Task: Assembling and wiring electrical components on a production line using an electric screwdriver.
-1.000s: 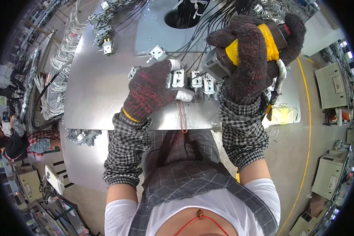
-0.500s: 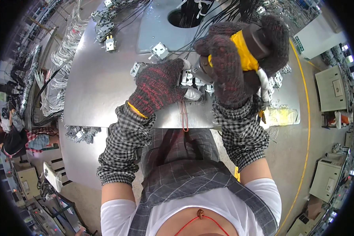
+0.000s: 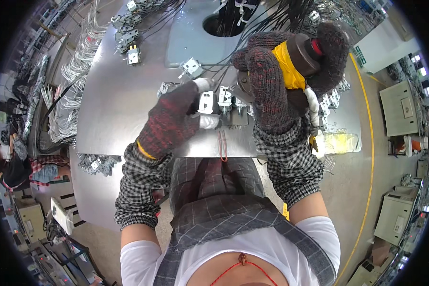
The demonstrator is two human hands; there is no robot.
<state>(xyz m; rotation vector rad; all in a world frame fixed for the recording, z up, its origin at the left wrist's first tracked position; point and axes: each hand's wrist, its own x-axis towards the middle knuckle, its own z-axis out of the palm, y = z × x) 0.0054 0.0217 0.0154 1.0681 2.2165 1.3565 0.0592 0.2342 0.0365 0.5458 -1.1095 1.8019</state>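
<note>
- Overall, the head view shows a smooth, shiny metal table (image 3: 114, 105), with a flat grey-blue board (image 3: 188, 45) pierced by a round hole.
- Thin black wires (image 3: 291, 12) spread in loose strands near the hole.
- A small, squarish metal box (image 3: 206, 102) with cut-out slots sits near the table's front edge, and a similar box (image 3: 225, 97) stands just right of it.
- A thin red cord (image 3: 223, 145) makes a narrow loop at the edge.
- The left hand (image 3: 174, 116), in a coarse dark knit glove flecked with red, is partly curled; its white-wrapped thumb and forefinger bracket the first box, but I cannot tell whether they squeeze it.
- The right hand (image 3: 271, 83), gloved in thick dark knit, wraps firmly around a chunky power tool (image 3: 304, 58) banded with wrinkled yellow tape (image 3: 287, 66).
</note>
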